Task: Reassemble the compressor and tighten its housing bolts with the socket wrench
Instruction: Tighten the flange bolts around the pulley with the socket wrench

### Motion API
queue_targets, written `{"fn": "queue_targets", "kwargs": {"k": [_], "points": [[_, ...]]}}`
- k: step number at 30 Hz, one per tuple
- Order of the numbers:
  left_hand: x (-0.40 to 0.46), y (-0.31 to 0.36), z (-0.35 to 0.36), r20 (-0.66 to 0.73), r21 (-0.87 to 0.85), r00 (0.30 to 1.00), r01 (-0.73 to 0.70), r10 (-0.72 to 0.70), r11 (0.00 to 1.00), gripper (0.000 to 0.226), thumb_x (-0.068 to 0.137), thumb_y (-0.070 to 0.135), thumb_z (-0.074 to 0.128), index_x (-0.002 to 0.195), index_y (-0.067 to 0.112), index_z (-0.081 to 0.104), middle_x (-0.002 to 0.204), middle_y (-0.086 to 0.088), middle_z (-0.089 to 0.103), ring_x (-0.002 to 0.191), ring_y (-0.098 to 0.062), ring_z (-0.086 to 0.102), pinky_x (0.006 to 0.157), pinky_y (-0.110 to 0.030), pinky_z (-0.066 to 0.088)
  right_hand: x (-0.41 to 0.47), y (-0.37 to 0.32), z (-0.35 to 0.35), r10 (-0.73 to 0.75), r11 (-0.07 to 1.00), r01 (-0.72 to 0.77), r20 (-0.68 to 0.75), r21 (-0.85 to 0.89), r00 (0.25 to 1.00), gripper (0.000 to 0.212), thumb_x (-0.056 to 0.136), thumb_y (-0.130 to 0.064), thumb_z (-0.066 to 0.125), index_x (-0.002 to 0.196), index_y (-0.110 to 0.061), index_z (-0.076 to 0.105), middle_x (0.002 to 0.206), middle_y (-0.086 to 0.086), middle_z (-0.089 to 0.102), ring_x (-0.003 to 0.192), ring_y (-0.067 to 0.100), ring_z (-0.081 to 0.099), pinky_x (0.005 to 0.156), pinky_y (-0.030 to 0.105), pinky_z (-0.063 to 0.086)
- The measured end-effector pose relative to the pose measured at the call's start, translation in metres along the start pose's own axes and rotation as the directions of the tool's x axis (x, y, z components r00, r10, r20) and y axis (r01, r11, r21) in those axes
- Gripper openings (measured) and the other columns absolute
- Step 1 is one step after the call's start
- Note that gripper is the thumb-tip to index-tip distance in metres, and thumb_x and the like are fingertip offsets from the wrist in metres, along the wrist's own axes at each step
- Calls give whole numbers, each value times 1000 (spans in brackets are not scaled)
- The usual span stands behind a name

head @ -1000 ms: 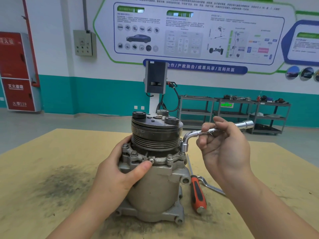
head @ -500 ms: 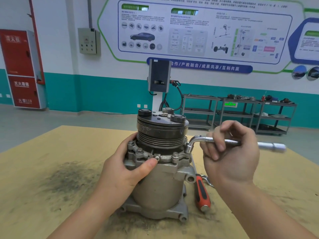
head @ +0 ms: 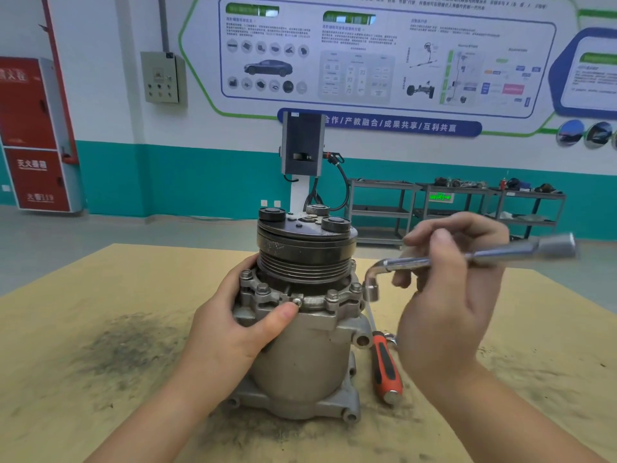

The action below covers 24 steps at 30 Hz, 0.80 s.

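The wooden table [head: 100, 295] has a dark dirty stain [head: 123, 345]. On it stand the compressor [head: 300, 355] and, just beside, an orange-handled screwdriver [head: 384, 365].

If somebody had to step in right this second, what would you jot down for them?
Left hand: grips the compressor, standing upright on the table, thumb by the flange.
Right hand: holds the L-shaped socket wrench, its socket at a flange bolt on the right side; whether it is seated is unclear.
Done: housing assembled, bolts in place.
Left: tighten the bolts.
A red-handled screwdriver lies right of the compressor.
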<state>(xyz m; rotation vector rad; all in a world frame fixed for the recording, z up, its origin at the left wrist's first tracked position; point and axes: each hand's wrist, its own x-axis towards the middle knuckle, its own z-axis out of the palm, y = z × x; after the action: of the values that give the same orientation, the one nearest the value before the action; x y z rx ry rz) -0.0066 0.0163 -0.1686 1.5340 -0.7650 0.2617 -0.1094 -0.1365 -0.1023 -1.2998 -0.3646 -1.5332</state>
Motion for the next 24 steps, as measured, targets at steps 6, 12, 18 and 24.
{"fn": "queue_targets", "kwargs": {"k": [6,12,18,24], "points": [[0,1,0,0,9,1000,-2,2,1000,61,58,61,69,116,51,54,109,36,66,102,13,61,75,2,41,21,10,-8,586,806,-546,-181,229,790,14,103,-19,40,90,-21,45,52,-7,56,44,10,55,46,23,46],[0,0,0,2,7,1000,-4,4,1000,63,58,61,70,118,50,53,110,34,66,102,12,62,78,1,42,34,13,-15,784,616,-723,-160,313,599,31,101,-43,44,84,-17,48,48,-3,45,38,12,41,39,20,38],[0,1,-1,5,8,1000,-4,4,1000,63,59,61,70,118,51,53,110,34,66,102,12,62,78,0,43,53,12,-23,945,326,-909,-110,259,308,39,96,-50,49,75,-18,50,45,-7,31,37,8,25,38,17,24],[0,1,-1,8,6,1000,-1,1,1000,62,59,61,70,118,50,54,111,33,67,103,11,62,78,0,43,50,16,-29,990,87,-626,4,775,142,35,88,-28,55,58,-15,41,46,-7,29,35,11,25,42,13,27]]}}
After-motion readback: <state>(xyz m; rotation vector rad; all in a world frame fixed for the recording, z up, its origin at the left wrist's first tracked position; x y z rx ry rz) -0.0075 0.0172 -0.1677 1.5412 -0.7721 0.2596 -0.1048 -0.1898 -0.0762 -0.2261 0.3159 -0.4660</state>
